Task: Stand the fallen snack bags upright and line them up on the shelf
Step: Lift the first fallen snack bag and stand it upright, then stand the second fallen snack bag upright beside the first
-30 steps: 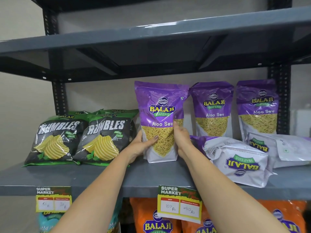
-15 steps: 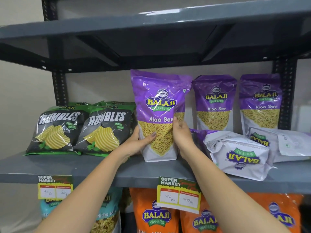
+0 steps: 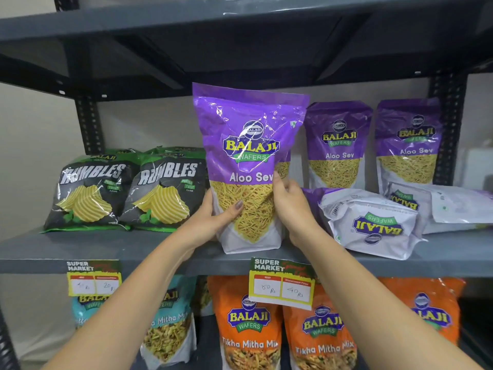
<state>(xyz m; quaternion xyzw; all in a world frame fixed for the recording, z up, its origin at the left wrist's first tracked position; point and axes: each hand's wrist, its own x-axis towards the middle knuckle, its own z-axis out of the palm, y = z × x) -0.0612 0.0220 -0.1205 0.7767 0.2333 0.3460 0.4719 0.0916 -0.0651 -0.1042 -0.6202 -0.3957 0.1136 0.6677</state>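
Note:
A purple Aloo Sev bag (image 3: pixel 248 145) stands upright near the front edge of the grey shelf (image 3: pixel 112 249). My left hand (image 3: pixel 213 217) grips its lower left side and my right hand (image 3: pixel 290 204) grips its lower right side. Two more purple Aloo Sev bags (image 3: pixel 337 148) (image 3: pixel 408 145) stand upright at the back right. In front of them a fallen bag (image 3: pixel 370 222) lies flat, back side up, and a second fallen bag (image 3: pixel 453 209) lies at the far right.
Two black Rumbles chip bags (image 3: pixel 88 193) (image 3: pixel 165 190) stand at the left of the shelf. Price tags (image 3: pixel 93 281) (image 3: pixel 281 284) hang on the front edge. Orange and teal snack bags (image 3: pixel 248 324) fill the shelf below. Another shelf (image 3: pixel 240 25) sits overhead.
Both hands have brought the held purple bag forward, towards the shelf's front edge. The camera has come closer. The other bags have stayed put.

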